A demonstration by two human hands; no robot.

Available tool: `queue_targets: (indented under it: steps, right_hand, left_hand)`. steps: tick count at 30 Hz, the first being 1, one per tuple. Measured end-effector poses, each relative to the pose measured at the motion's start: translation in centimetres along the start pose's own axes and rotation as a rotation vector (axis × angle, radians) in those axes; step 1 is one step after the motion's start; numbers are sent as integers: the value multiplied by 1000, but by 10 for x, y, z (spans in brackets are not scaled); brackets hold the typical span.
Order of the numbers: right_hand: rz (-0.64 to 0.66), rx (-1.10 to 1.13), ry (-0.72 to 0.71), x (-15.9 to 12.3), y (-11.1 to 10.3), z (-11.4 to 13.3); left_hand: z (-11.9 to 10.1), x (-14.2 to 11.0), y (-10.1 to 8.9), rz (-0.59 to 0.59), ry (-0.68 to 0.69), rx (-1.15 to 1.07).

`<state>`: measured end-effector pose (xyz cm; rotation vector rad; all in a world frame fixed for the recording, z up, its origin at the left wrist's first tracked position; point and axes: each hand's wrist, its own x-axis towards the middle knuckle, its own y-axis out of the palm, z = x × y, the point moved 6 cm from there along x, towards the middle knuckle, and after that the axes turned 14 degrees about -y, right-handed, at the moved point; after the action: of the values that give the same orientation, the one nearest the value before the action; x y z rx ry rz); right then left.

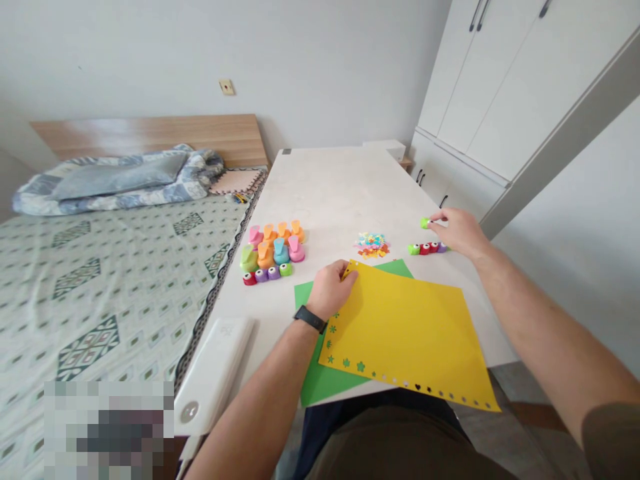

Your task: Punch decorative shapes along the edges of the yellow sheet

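Note:
My left hand [333, 287] pinches the upper left corner of a yellow sheet of paper [405, 320]. Small punched shapes, among them flowers, leaves and a heart, run along the sheet's left and lower edges. Under it lies a green sheet [320, 383], showing at the left and top. Over at the right, my right hand [455, 230] has its fingers closed on a small green craft punch [425, 223]. Just below that hand stands a row of small punches [425, 249] in green, red and purple. Cut-out paper pieces [372, 245] in several colours are heaped beyond the yellow sheet.
Larger colourful craft punches [264, 253] stand in rows at the left, with small punches [267, 273] before them. A long white device [215, 373] lies along the table's left edge. The white table [340, 187] adjoins a bed [125, 267]; white cabinets [480, 73] stand at the right.

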<state>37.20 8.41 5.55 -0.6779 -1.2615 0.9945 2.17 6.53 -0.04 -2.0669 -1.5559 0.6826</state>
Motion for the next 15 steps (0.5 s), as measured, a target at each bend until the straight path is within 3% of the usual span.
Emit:
queue_targets:
  steps: [3, 7, 11, 15]
  right_hand:
    - [10, 317, -38, -4, 6, 50]
    - [115, 662, -101, -13, 33, 108]
    - [205, 904, -84, -21, 61, 136]
    - [233, 1056, -78, -24, 73, 143]
  left_hand:
    - [0, 0, 0, -1, 4, -3]
    - [0, -1, -1, 3, -21, -11]
    - [-1, -3, -3, -6, -55, -38]
    - [0, -2, -3, -9, -62, -99]
